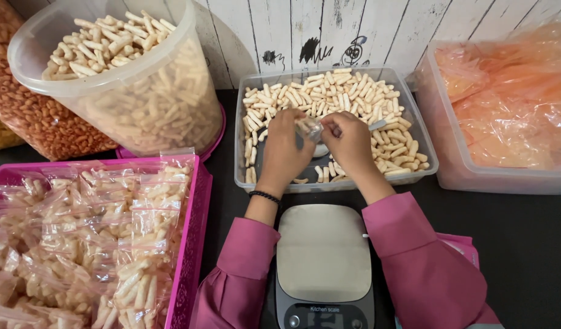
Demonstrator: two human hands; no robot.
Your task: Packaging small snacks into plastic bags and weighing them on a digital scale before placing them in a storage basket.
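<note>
Looking down from the head view: my left hand [285, 141] and my right hand [349, 141] meet over the clear rectangular plastic tub of pale stick snacks [424, 159], which serves as the landmark for everything below.

Fingers. Both hands are curled nearly shut on a small clear plastic pouch [309, 128], pinched between them at its mouth; the left fingers close around its near side, and the right fingertips grip its other edge. The pouch hangs just above the tub's middle, over a bare patch of its floor. A small pale scoop-like shape lies under the pouch, too hidden to name with certainty.

Surroundings. Directly in front of the tub, nearest me, sits a flat grey digital kitchen scale [324, 259], with nothing on its plate. Left of the tub stands a tall round translucent bucket heaped with the same sticks [119, 73]; in front of that bucket, a pink plastic basket of filled, sealed pouches [192, 231]. Right of the tub is a large translucent bin of orange-tinted bags [451, 158].

Risk, as I judge it. The pouch is thin and held only by its edges: a loose pinch would let it sag or slip, spilling sticks back into the tub or onto the dark tabletop [524, 244]. Squeezing too hard could snap the brittle sticks.
</note>
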